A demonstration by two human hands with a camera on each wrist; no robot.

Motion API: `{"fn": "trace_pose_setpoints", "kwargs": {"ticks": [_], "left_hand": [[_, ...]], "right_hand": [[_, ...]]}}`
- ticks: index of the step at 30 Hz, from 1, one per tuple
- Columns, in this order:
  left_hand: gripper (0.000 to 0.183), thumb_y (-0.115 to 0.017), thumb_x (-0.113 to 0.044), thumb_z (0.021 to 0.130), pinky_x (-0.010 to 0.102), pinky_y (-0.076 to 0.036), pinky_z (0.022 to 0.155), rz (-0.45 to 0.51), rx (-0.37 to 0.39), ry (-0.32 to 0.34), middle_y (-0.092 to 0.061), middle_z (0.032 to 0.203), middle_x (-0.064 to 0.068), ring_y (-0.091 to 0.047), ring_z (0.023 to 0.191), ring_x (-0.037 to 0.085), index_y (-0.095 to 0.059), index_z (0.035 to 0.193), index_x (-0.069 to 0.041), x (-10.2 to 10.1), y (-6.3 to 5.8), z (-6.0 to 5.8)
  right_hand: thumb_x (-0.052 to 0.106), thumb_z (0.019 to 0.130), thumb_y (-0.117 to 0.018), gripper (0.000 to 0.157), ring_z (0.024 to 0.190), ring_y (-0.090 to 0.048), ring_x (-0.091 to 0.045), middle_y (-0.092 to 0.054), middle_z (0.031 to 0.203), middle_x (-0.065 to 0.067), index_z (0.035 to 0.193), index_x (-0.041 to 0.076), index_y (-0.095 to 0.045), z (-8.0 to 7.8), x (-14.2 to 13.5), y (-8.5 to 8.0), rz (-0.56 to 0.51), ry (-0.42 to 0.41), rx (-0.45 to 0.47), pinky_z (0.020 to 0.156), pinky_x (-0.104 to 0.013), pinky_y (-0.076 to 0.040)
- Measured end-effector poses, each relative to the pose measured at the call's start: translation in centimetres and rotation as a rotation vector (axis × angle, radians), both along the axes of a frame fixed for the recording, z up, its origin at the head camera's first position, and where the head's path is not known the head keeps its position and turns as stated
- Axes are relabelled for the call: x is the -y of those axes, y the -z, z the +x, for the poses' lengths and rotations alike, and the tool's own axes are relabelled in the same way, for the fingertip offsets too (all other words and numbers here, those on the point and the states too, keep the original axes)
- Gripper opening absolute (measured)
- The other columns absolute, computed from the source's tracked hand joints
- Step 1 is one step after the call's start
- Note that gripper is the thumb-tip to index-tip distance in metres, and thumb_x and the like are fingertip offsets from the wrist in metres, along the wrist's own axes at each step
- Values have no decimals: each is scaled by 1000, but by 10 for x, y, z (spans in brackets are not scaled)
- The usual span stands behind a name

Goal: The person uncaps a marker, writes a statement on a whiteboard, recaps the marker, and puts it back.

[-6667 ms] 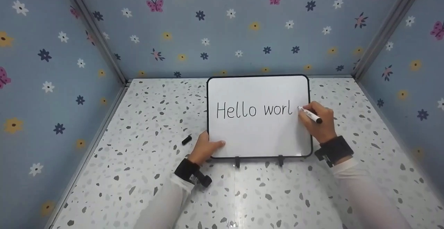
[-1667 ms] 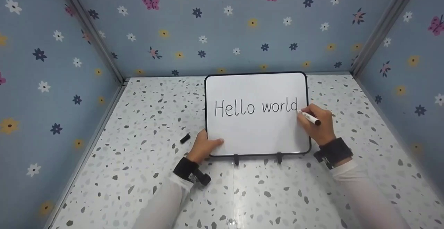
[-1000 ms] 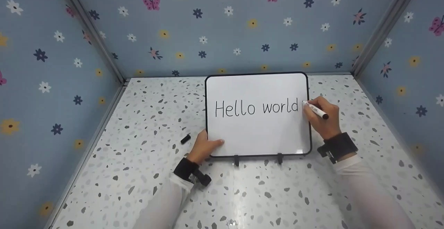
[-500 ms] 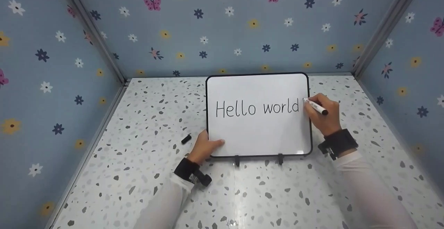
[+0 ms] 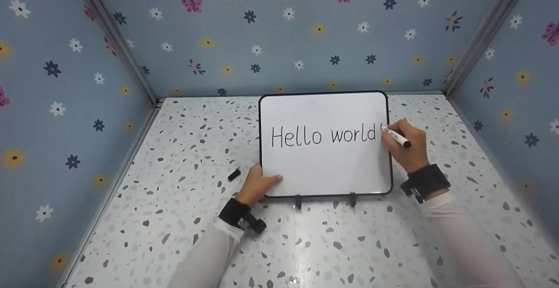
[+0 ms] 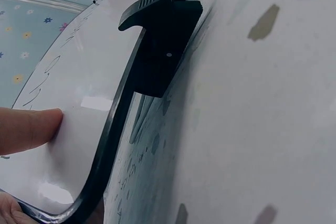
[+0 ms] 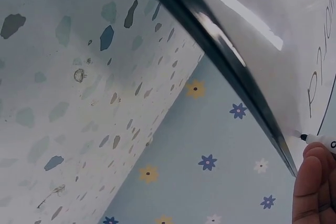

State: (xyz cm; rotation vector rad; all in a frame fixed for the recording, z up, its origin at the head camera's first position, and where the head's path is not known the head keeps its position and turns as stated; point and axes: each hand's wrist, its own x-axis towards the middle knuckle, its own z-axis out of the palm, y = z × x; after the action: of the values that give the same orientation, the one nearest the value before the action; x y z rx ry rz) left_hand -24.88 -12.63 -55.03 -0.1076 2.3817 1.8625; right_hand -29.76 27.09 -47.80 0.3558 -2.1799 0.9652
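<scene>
A whiteboard (image 5: 323,170) with a black frame stands tilted back on two small black feet (image 5: 353,199). "Hello world" is written across it in black, with a short upright stroke after the d. My left hand (image 5: 255,185) grips its lower left edge; the thumb (image 6: 31,127) lies on the white face and the other fingers are mostly hidden behind. My right hand (image 5: 409,145) pinches a white whiteboard marker (image 5: 396,137) with a black end, its tip at the board near the right edge. In the right wrist view the dark marker tip (image 7: 304,137) is close beside the d.
A black marker cap (image 5: 234,174) lies on the speckled table (image 5: 183,218), left of my left hand. Blue flowered panels (image 5: 284,30) enclose the table at the back and both sides, with metal posts (image 5: 489,35) in the corners.
The d has been added after "worl". The right hand has then shifted right and up, and a short stroke now shows by the marker tip. The left hand keeps its grip on the board.
</scene>
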Motion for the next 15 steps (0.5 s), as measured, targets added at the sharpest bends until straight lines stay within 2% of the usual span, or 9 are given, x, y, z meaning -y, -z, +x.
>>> {"fn": "trace_pose_setpoints", "kwargs": {"ticks": [15], "left_hand": [[53, -78, -7, 90, 53, -51, 117, 6, 24, -9, -69, 136, 28, -69, 124, 40, -60, 137, 7, 0, -1, 1]], "right_hand": [[-1, 84, -75, 8, 53, -50, -4, -66, 60, -13, 78, -3, -70, 8, -1, 9, -11, 1, 17, 53, -11, -37]]}}
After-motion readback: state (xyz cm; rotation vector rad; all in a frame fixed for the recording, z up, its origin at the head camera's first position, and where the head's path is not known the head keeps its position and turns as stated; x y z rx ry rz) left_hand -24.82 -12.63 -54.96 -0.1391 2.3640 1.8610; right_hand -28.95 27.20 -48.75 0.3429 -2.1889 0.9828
